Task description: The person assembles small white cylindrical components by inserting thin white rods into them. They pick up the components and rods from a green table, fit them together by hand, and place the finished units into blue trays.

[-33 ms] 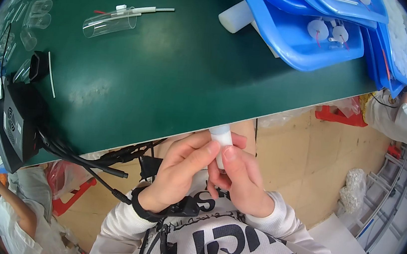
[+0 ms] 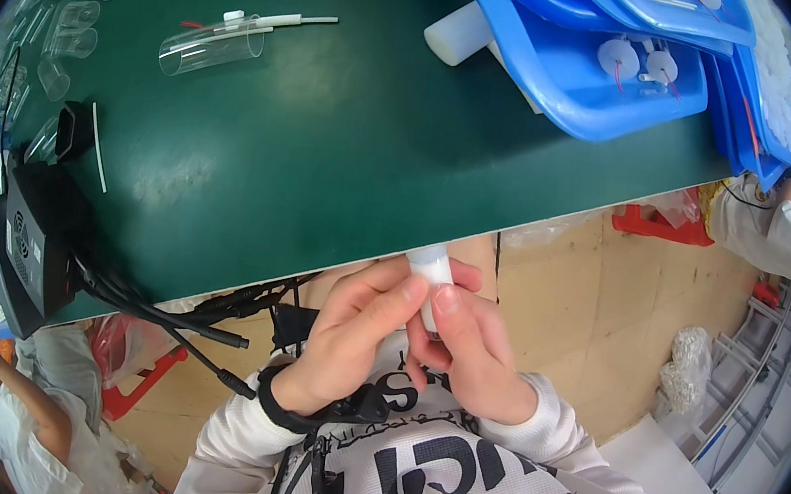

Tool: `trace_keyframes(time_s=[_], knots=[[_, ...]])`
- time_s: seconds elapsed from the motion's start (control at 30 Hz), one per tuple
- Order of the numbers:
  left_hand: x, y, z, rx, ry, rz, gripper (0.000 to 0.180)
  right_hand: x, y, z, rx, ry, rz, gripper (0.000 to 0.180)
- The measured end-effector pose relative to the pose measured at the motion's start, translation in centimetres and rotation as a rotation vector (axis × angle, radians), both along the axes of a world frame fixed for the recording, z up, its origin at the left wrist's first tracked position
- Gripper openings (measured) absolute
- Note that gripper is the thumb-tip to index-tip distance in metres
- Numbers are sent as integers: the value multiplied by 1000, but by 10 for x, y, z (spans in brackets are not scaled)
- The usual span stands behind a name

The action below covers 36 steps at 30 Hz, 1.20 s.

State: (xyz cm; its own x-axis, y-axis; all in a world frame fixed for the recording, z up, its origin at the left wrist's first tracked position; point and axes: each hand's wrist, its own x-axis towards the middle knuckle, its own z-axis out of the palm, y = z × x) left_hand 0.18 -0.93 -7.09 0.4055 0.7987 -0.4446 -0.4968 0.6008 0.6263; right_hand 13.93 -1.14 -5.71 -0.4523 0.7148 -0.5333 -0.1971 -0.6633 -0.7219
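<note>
Just in front of the table edge, both my hands hold a short white cylinder [image 2: 431, 263] upright, its far end pale and translucent. My left hand [image 2: 358, 316] grips it from the left, thumb pressed on its near side. From the right my right hand [image 2: 473, 339] closes on it, the thumb beside the other one. Fingers hide much of its lower part, so its exact kind is unclear. Farther off on the table lies a clear plastic tube [image 2: 208, 52] with a thin white rod [image 2: 290, 20] and a red wire by it.
Stacked blue trays [image 2: 577, 112] with round white parts [image 2: 618, 56] fill the far right; a white foam-like roll [image 2: 459, 35] lies beside them. At left are clear tubes [image 2: 79, 26], a black device [image 2: 41, 236] and hanging cables [image 2: 182, 320]. Other people sit at both sides.
</note>
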Motion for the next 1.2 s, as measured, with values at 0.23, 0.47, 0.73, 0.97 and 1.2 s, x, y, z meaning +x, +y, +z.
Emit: trace_keyframes(time_s=[0.23,0.47,0.73,0.97,1.2], knots=[[9,-6,-13,111,-147,76,40,2,7,16,-47,-152,23,40],[8,-4,-9,68,-82,44,49,-4,5,20,-9,-193,-10,39],[21,-9,-2,-36,-170,194,48,-3,20,35,-34,-267,30,43],[16,-6,3,-103,-44,187,49,-18,6,21,100,-283,-51,44],[-2,0,4,14,220,-2,41,-9,-2,-17,34,213,-72,44]])
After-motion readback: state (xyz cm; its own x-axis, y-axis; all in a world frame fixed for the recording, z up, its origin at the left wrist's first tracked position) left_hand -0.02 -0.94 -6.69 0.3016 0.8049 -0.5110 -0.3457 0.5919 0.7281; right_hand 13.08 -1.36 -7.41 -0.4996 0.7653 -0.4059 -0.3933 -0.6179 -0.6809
